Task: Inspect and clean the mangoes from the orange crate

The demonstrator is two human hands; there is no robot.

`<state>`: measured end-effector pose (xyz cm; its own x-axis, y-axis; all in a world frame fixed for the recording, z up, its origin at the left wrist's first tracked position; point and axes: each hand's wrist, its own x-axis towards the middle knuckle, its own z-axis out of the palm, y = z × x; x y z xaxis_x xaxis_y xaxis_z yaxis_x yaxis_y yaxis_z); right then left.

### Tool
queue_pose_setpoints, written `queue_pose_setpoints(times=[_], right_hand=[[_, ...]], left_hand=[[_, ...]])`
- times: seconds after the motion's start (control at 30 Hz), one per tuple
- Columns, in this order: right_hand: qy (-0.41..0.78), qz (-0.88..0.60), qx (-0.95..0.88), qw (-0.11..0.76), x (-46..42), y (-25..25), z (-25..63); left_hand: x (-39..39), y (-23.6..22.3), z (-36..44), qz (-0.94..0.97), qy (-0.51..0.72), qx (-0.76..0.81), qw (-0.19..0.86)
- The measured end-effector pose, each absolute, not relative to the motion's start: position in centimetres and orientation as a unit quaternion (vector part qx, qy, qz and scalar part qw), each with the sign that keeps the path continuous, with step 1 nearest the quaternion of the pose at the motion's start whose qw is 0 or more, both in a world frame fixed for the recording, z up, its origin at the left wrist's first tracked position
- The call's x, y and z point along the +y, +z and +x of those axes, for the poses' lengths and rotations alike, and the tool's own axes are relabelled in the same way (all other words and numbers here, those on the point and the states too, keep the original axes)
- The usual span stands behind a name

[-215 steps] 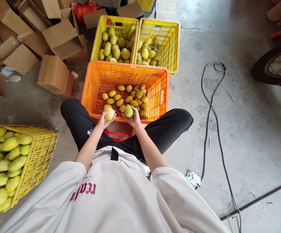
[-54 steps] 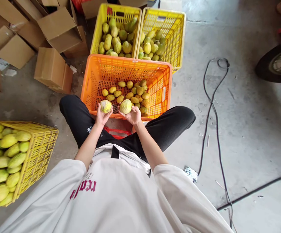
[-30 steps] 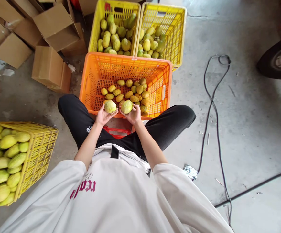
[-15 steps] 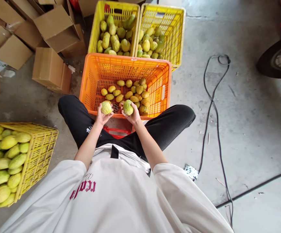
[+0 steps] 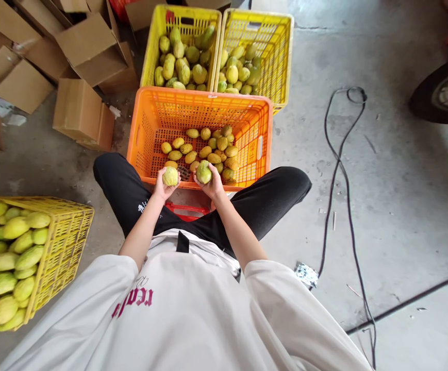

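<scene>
Gripping pale fruit (image 5: 170, 176) in left hand (image 5: 162, 190) and greener fruit (image 5: 204, 172) in right hand (image 5: 215, 187), at near edge of orange crate (image 5: 146, 116). Probably checking both; calling next for secure hold above smaller fruits (image 5: 213, 158) inside, before yellow crates (image 5: 290, 56) at far edge.

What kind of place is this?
It looks like a fruit packing or sorting spot, maybe in a storeroom or garage. You can tell from the crates of fruit, like the orange crate, the pile of cardboard boxes, and the bare concrete floor.
</scene>
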<state>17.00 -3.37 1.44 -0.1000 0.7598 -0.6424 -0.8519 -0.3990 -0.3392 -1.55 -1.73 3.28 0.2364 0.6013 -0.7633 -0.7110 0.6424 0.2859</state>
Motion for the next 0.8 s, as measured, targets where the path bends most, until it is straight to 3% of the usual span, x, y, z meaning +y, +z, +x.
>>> queue_pose_setpoints(times=[0.4,0.8], right_hand=[[0.753,-0.372,0.019,0.542,-3.46,2.42,16.87],[0.708,-0.353,0.057,0.609,-3.4,2.15,17.1]], left_hand=[[-1.88,3.39,-1.74,-0.069,0.434,0.424,0.792],[-1.52,2.98,-1.71,-0.055,0.478,0.432,0.763]])
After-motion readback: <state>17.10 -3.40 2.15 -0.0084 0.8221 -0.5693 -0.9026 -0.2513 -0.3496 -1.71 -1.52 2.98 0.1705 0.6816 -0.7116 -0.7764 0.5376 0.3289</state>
